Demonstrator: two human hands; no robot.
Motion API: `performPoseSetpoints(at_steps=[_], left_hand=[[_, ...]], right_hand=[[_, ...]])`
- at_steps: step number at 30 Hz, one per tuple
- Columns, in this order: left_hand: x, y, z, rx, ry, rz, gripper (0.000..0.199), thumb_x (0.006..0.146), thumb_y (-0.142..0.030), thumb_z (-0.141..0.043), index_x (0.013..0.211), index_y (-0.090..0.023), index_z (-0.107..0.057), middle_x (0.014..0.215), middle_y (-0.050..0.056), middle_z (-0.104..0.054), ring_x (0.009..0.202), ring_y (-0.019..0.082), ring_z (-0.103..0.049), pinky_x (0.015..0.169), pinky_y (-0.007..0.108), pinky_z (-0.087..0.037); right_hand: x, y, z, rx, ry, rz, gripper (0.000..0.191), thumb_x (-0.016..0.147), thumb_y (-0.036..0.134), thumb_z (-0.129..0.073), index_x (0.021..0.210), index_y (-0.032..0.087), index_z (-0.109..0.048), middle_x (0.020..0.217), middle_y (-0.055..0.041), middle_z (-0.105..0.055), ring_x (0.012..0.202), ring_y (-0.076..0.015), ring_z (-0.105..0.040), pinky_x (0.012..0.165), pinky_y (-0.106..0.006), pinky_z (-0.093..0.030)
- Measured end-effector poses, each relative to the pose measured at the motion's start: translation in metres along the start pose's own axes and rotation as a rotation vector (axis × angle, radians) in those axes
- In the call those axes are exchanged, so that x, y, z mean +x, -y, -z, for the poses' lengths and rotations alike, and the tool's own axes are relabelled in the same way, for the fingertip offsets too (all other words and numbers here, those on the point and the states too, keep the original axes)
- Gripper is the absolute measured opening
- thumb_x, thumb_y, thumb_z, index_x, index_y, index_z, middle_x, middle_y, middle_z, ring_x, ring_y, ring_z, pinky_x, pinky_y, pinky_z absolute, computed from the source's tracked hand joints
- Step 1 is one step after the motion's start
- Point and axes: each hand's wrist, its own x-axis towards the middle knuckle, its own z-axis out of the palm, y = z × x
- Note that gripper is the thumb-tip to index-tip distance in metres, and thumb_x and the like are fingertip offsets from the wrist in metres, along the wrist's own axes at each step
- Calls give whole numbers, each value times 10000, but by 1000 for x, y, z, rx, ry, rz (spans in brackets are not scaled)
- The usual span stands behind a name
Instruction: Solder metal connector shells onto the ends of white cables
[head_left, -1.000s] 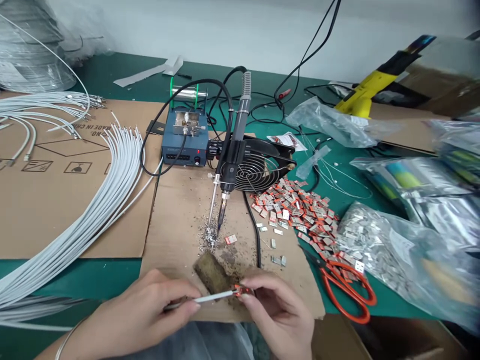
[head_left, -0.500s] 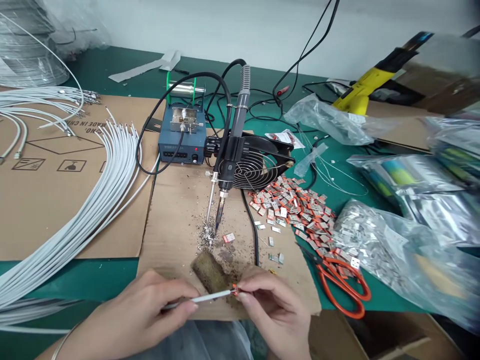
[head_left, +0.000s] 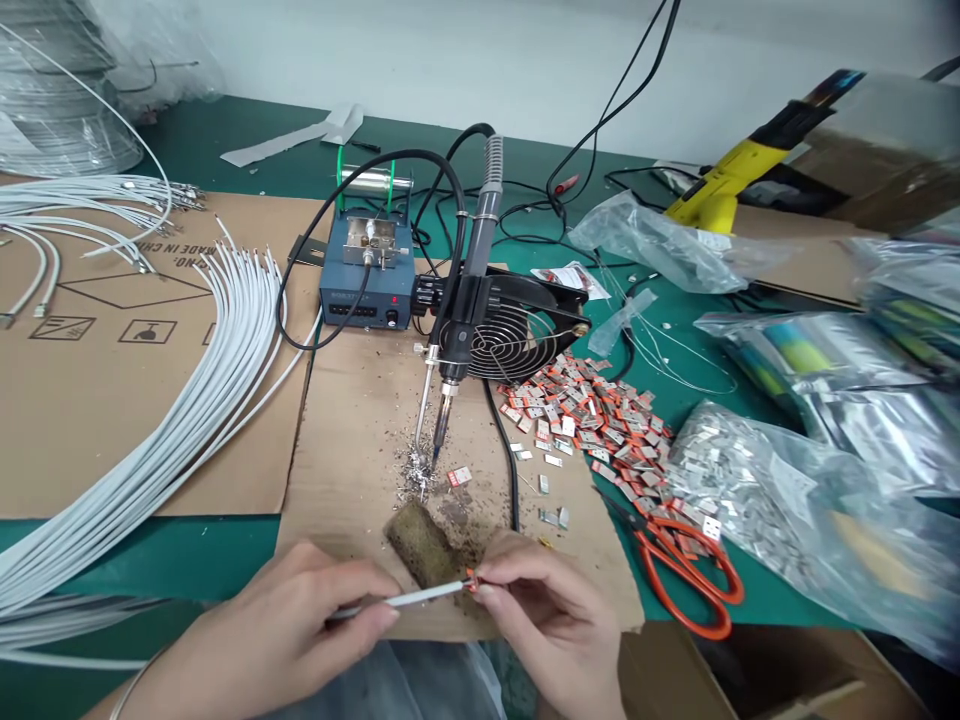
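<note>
A white cable (head_left: 426,594) runs between my hands at the front edge of the cardboard. My left hand (head_left: 300,620) pinches it between thumb and fingers. My right hand (head_left: 547,620) pinches a small orange-and-metal piece (head_left: 472,580) at the cable's stripped end; fingertips hide most of it. Just behind the cable lies a brownish sponge-like block (head_left: 421,543). Farther back, a soldering iron (head_left: 444,420) points down in its holder beside a thin metal feed tube (head_left: 426,400), above a heap of solder bits (head_left: 417,472). One orange-and-white piece (head_left: 459,477) rests beside them.
Many white cables (head_left: 225,350) lie left. A blue soldering station (head_left: 366,275) and black fan (head_left: 517,330) stand behind. At right are orange-and-metal connectors (head_left: 600,420), orange-handled scissors (head_left: 686,570), a bag of metal parts (head_left: 735,480) and a yellow tool (head_left: 727,180).
The view has shifted very slightly. Both hands keep their pinch on the cable and the small piece, almost unmoved.
</note>
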Motion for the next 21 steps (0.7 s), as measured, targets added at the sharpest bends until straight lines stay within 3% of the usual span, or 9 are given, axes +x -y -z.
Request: performPoseSetpoints(at_steps=[12,21], left_hand=[[0,-5,1,20,43,16,331,924,-452,-321,1037,-330,-607,838,-5,-643,837,198,-544,734,272,-385],[1,-9,3,74,-62,-89,292,934,-369,-351,939,-260,-622,791,-19,-659,767,162,-555,690,233,-378]], right_hand=[[1,0,0,37,47,39,263,751,14,-597,864,244,-656,629,3,-594,563,-140,-522,503,-246,-423],[2,1,4,36,66,32,275,741,-4,-595,859,233,-667,645,-19,-619,579,-155,-551,525,-259,-465]])
